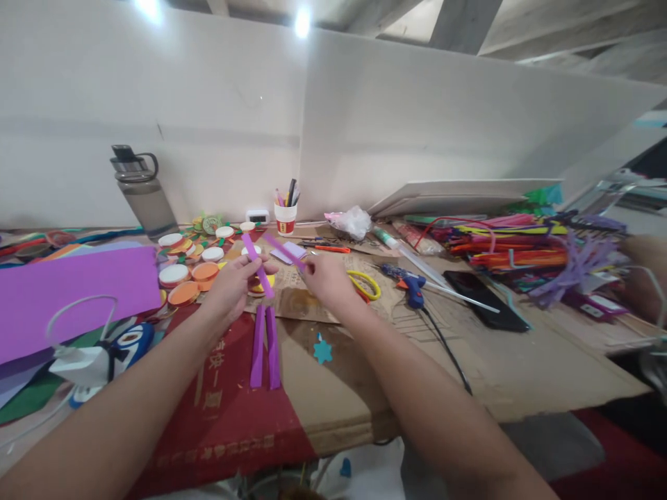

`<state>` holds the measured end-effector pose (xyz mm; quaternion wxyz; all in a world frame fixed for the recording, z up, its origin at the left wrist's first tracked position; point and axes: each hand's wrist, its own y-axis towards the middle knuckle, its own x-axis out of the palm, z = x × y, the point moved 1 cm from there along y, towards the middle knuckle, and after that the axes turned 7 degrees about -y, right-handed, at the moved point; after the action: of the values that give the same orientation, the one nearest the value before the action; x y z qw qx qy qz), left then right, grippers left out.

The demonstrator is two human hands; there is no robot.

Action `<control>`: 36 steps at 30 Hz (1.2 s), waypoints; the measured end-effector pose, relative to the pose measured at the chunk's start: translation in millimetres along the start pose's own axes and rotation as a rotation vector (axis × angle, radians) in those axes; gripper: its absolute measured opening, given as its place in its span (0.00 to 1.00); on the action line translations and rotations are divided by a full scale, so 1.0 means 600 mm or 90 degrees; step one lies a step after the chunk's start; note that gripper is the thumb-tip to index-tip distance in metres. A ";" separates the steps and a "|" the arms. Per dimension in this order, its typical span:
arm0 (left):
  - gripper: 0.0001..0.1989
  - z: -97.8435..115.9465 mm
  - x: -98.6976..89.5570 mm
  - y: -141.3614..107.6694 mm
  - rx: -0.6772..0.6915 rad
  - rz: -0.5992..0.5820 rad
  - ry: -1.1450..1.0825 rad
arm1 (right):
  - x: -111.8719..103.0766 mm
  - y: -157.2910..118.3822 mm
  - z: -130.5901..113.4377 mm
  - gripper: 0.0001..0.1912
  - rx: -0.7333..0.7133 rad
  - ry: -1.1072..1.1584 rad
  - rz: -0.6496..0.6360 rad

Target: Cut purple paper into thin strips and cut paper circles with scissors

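Note:
My left hand (237,283) pinches a purple paper strip (265,280) that slants down to the right. Between the fingers of my right hand (327,279) is the lower end of another purple strip (281,248), its far end pointing up and left. Both hands are raised over the cardboard on the table. Two more purple strips (258,357) lie side by side below them on the red printed part of the cardboard. A small blue star-shaped piece (322,351) lies to their right.
At left are a purple sheet (94,292), round discs (174,276), a white plug (83,367) and a water bottle (143,198). A pen cup (285,217) stands at the back. Rightward lie yellow-handled scissors (371,281), a blue glue gun (415,290), a phone (487,300) and pipe cleaners (513,250).

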<state>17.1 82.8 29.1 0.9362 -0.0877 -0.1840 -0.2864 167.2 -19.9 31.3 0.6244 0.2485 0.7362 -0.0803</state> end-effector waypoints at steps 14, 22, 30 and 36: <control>0.17 -0.010 0.012 -0.010 0.018 -0.073 -0.108 | 0.036 -0.033 -0.028 0.05 0.069 0.703 -0.060; 0.19 -0.019 0.004 -0.006 -0.032 -0.074 -0.067 | 0.007 -0.044 -0.019 0.12 -0.023 0.591 -0.102; 0.16 -0.009 -0.010 0.005 -0.013 -0.041 -0.133 | -0.023 -0.010 0.119 0.18 0.069 -0.190 -0.206; 0.13 -0.007 -0.012 0.008 0.016 -0.048 -0.139 | 0.013 -0.002 0.134 0.22 0.092 -0.195 -0.203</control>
<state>15.6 89.5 22.1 0.9001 -0.0996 -0.2914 -0.3081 236.5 -53.2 7.2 0.6890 0.1580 0.6549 -0.2671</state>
